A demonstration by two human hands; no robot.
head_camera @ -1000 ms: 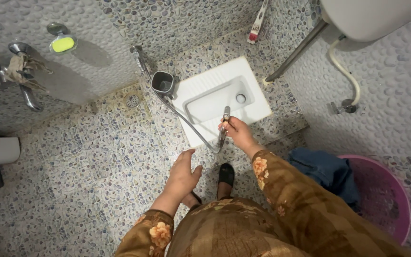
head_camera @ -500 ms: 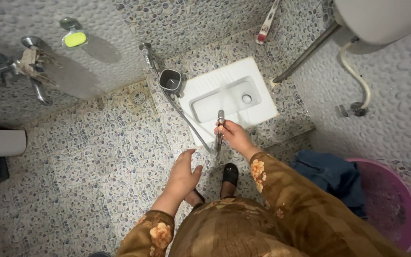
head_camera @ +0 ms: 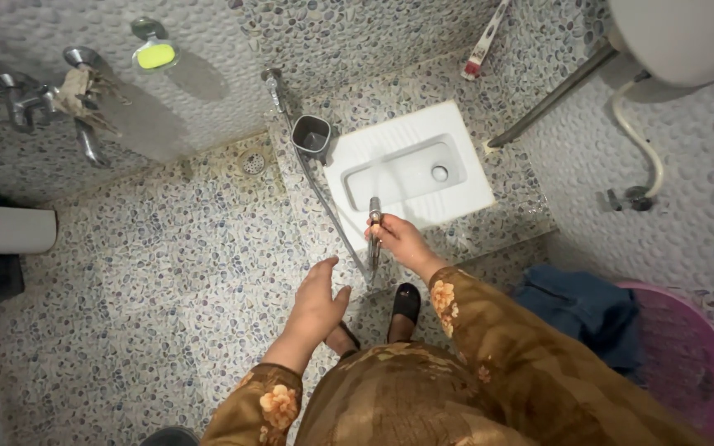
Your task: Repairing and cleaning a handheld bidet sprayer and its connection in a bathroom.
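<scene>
Nearest the camera, below both hands, a brown floral garment fills the lower edge, and two dark sandals show on the pebble-patterned floor (head_camera: 126,272) just under the wrists; the one by the left wrist is mostly hidden, while the sandal (head_camera: 406,302) under the right wrist is plain. Up from there the left hand (head_camera: 317,299) hangs over the floor with fingers loosely spread, holding nothing. Just to its right and slightly farther out, the right hand (head_camera: 401,242) is closed around a metal hand sprayer (head_camera: 374,231), whose long axis runs away from the body so that its nozzle points at the white squat toilet pan (head_camera: 464,186) directly ahead. The right hand is plainly the nearer of the two to the pan. A faint streak over the basin may be water, though it is too thin to be sure. From the sprayer a steel hose (head_camera: 320,192) runs up and to the left toward a wall tap, passing a small grey cup (head_camera: 311,134). Right of the right hand lie a blue cloth (head_camera: 580,304) and a pink basin (head_camera: 692,363), cut off by the frame. Farthest out, a white cistern (head_camera: 687,37), a green soap (head_camera: 156,55) and a mixer tap (head_camera: 35,99) sit on the walls.
</scene>
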